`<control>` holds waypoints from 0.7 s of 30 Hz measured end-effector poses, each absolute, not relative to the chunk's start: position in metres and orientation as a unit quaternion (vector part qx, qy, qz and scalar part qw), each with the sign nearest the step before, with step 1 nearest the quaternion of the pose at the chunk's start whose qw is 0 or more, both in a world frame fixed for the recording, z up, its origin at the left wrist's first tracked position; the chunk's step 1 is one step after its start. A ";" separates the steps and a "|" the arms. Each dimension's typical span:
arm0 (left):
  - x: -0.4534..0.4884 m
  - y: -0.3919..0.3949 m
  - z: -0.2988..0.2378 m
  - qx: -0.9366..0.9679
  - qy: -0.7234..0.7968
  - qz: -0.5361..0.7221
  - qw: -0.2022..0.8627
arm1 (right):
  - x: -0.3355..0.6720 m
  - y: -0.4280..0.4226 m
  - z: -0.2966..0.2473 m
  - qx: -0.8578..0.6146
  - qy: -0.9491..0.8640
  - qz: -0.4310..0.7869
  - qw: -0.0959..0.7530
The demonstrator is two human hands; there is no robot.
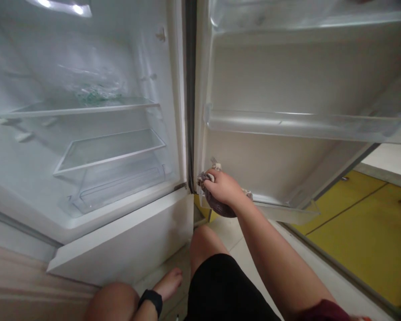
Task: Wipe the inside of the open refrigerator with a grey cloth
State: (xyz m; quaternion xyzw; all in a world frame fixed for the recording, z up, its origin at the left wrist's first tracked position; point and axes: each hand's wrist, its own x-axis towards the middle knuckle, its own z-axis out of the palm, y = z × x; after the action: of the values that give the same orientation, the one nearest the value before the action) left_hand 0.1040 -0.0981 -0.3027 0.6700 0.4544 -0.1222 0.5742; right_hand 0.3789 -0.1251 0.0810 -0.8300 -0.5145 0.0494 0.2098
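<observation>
My right hand [223, 186] grips a bunched, dark grey-brown and cream patterned cloth [220, 208]. It presses the cloth at the hinge-side end of the lowest clear door shelf [287, 213] of an open fridge. Part of the cloth hangs below my fingers, and another bit shows past my wrist. Down between my knees hangs my left hand [169, 284], apart from the fridge, with a black band [151, 299] round the wrist. Its fingers look curled in, and nothing shows in them.
Inside the fridge, a crumpled clear plastic bag [98, 89] lies on the upper glass shelf [133, 105]. Below are a tilted glass shelf [110, 149] and a clear drawer [120, 189]. Another door shelf [287, 122] crosses above my right hand. Yellow cabinets [364, 240] stand at right.
</observation>
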 end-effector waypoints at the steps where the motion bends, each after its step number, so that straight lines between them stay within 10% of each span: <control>1: 0.103 -0.098 -0.303 0.664 0.453 -0.132 0.580 | 0.374 -0.130 0.082 -0.830 -0.524 0.025 0.189; 21: 0.094 -0.097 -0.334 0.660 0.446 -0.229 0.560 | 0.509 -0.316 0.082 -0.958 -0.250 -0.115 0.083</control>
State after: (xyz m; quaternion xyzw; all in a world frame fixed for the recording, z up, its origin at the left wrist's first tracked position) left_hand 0.0936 -0.0966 -0.3344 0.6597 0.4457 -0.2294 0.5599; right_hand 0.5088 -0.3163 0.0825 -0.9578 -0.2501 -0.1151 0.0830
